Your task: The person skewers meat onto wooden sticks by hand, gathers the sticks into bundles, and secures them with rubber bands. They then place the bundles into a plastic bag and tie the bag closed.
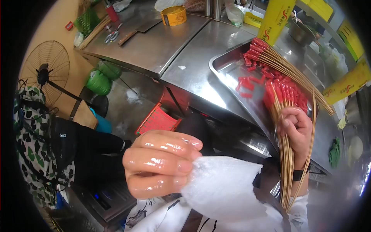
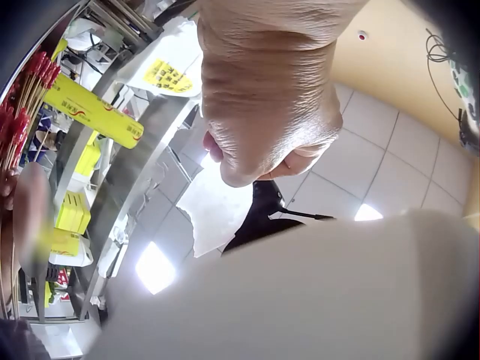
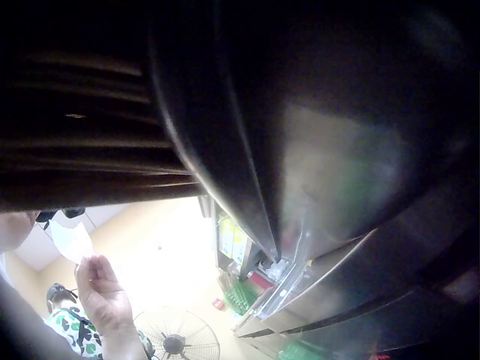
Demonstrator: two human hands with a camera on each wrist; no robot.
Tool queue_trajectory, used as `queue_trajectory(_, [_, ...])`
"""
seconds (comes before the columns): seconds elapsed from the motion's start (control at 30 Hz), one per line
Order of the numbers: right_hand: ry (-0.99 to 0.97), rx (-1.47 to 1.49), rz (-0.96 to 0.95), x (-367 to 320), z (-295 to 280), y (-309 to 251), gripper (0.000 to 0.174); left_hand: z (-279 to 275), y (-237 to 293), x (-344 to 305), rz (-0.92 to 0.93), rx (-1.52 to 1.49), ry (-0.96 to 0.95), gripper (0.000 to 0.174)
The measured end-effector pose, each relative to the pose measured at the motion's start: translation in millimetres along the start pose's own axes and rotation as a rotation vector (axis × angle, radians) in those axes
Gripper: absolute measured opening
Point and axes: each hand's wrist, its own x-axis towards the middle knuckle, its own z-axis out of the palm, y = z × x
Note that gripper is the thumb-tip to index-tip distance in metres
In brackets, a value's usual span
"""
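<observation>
My left hand (image 1: 162,164), its skin wet and shiny, pinches a torn piece of white tissue (image 1: 224,185) in front of my body. In the left wrist view the same tissue (image 2: 217,206) hangs from the fingertips. At the right, my right hand (image 1: 296,127) grips a thick bundle of thin wooden skewers (image 1: 285,166), red glossy pieces on their far ends. Those red ends (image 1: 284,92) lie over a metal tray (image 1: 228,83). One skewer or two stand apart at the bundle's right side. Dark skewer sticks (image 3: 90,135) fill the upper left of the right wrist view.
More red-tipped skewers (image 1: 293,69) lie across the tray, beside loose red pieces (image 1: 247,85). On the steel counter (image 1: 147,50) stand a yellow tub (image 1: 174,16) and scissors (image 1: 113,34). A red plastic stool (image 1: 158,120), a fan (image 1: 44,71) and a person in camouflage (image 1: 34,135) are leftward.
</observation>
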Motion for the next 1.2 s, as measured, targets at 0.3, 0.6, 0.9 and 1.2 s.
queue_trajectory(0.3, [-0.013, 0.006, 0.014, 0.4, -0.9, -0.1, 0.021, 8.7, -1.2, -1.1, 0.058, -0.184, 0.147, 0.022])
queue_trajectory(0.6, [-0.034, 0.021, -0.017, -0.1, -2.2, 3.2, 0.021, 25.1, 19.7, 12.9, 0.011, -0.291, 0.239, 0.014])
queue_trajectory(0.9, [-0.033, 0.006, 0.009, -1.0, -3.3, -1.3, 0.02, 40.9, 30.9, 47.1, 0.017, -0.37, 0.054, 0.013])
queue_trajectory(1.2, [-0.042, -0.005, 0.004, -0.7, -4.2, -2.3, 0.021, 39.4, 21.3, 14.4, -0.028, -0.493, 0.196, 0.014])
